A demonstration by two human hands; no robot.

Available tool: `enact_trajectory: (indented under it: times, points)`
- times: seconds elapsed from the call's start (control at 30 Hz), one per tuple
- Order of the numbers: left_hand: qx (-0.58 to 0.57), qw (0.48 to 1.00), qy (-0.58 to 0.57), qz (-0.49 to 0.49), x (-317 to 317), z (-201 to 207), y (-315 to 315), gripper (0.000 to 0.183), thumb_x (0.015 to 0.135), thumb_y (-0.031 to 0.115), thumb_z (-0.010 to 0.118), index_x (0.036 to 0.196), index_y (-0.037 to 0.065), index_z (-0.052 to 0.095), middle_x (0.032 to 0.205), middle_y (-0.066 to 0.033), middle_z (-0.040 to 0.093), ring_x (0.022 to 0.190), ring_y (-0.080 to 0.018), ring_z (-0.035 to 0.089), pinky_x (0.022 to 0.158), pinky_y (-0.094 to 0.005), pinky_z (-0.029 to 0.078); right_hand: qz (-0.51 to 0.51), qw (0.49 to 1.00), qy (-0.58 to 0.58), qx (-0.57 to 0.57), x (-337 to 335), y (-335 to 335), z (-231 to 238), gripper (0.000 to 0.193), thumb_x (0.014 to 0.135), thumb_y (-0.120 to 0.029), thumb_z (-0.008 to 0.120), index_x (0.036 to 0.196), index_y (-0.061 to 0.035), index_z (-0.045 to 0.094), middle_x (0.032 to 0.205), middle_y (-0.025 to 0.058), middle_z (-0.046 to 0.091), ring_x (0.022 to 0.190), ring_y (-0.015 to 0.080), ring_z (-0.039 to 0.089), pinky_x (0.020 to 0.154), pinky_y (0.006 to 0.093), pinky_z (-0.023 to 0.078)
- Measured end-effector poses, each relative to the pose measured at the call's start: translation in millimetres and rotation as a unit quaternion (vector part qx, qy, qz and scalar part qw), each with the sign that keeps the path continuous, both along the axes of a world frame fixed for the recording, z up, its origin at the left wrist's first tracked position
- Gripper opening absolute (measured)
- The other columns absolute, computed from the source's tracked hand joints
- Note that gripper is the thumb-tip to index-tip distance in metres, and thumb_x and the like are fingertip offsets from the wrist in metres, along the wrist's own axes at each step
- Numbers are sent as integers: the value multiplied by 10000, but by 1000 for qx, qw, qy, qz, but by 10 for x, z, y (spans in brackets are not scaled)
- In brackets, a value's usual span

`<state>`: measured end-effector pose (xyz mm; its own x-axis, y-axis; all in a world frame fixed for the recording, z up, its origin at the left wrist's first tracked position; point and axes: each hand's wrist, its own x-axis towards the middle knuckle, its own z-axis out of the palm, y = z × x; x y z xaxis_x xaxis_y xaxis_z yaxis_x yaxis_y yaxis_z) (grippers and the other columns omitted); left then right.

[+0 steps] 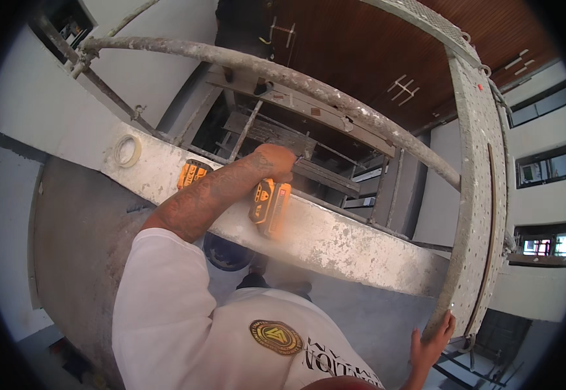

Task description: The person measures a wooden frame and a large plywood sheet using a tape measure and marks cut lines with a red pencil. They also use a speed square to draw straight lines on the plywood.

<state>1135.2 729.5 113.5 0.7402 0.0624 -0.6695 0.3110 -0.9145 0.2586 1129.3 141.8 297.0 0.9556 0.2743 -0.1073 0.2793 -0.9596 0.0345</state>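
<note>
Left grip [275, 161] closed around power tool [270, 209] above ledge [341, 244].
Right hand [429, 348], open, touches plank [471, 169]; loosened fingers could drop the tool.

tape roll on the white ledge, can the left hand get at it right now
Probably not straight away: the left hand seems to be gripping a yellow-and-black power tool. The tape roll itself looks uncovered, though another yellow-and-black item sits between.
</note>
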Motion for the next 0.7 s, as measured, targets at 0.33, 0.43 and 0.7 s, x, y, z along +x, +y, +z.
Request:
enact_trajectory:
  times: [0.33,0.43,0.7]
  points:
    - [-12,1000,-8,-6,130,109,-88,452,916,380,672,1237,62,684,1215,-187,705,1167,-328,671,987,-466,524,-21,999,-18,44,191,-118,-33,970,688,-206,834,1540,-61,394,1508,237,415,1386,444,421,1140,479,369]
    - [-11,1000,-14,13,-48,144,-76,447,910,368,672,1224,50,694,1192,-185,714,1133,-337,689,962,-464,541,-8,999,-17,39,37,-88,13,968,682,-185,824,1540,-61,394,1509,240,411,1381,445,426,1141,482,368]
    - [3,999,38,8,-13,185,-72,477,921,356,675,1296,61,659,1251,-173,694,1184,-307,670,995,-451,532,-4,998,-12,60,-59,-84,-11,961,679,-157,804,1539,-52,390,1508,247,405,1373,456,430,1140,497,360]
